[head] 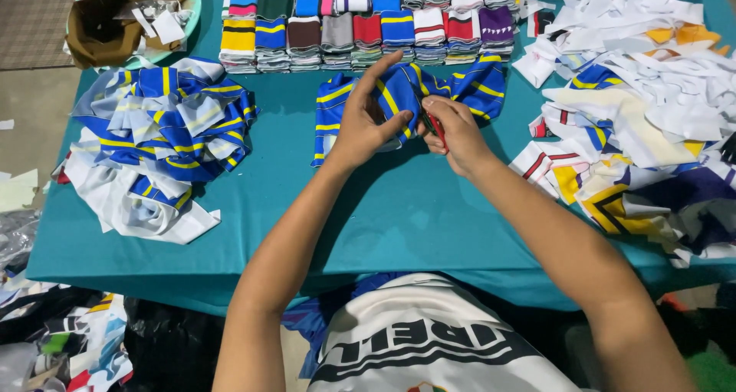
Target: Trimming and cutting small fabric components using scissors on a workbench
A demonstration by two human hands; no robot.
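Left hand (366,124) is pinching the blue strip (399,93); right hand (452,131) is gripping red snips (435,125) beside it; far left of the fingers, a basin (188,16) is holding scraps (157,20).

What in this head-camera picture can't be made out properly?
- Small red tool in the right hand: mostly hidden by its fingers; kind unclear.
- Blue and yellow striped fabric piece: middle covered by the left hand.
- Brown bag in the green basin: cut off by the top edge.
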